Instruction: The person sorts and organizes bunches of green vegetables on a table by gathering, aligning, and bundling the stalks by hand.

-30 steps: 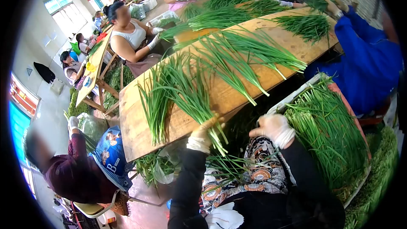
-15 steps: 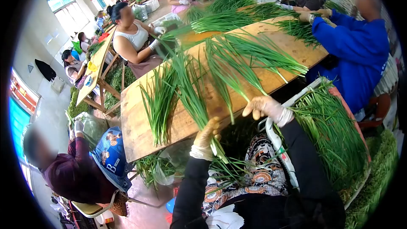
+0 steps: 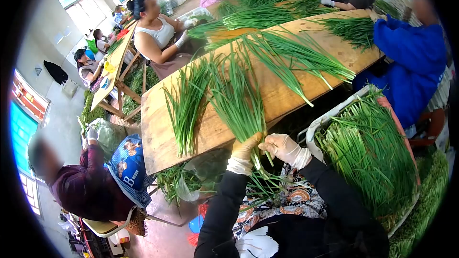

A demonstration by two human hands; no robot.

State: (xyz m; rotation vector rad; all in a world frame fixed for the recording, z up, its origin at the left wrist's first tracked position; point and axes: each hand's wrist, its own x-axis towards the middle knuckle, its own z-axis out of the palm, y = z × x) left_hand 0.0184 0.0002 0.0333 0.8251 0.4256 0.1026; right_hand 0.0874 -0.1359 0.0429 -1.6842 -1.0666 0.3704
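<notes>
The left hand's [image 3: 246, 149] fingers are wrapped round a bunch [image 3: 238, 107], its stem ends poking out below them. The right hand's [image 3: 285, 150] fingertips meet those stems; whether they pinch any, I cannot tell. Right of them sits a crate [image 3: 313, 136]; beyond both, the table [image 3: 158, 136].

A long, pale-brown wooden worktop [image 3: 155, 143], its surface scuffed and darkened in patches, runs diagonally from near left to far right. Across its near-left part lies a loose bunch of garlic chives [image 3: 185, 110], stem ends toward the near edge. Just beside it, the leaves of a second bunch [image 3: 239, 105] fan over the wood, their stems reaching past that edge. Farther right, two slanting bunches [image 3: 282, 69] [image 3: 315, 57] overlap at the leaves. A darker green heap [image 3: 351, 31] rests near the far-right end.
</notes>
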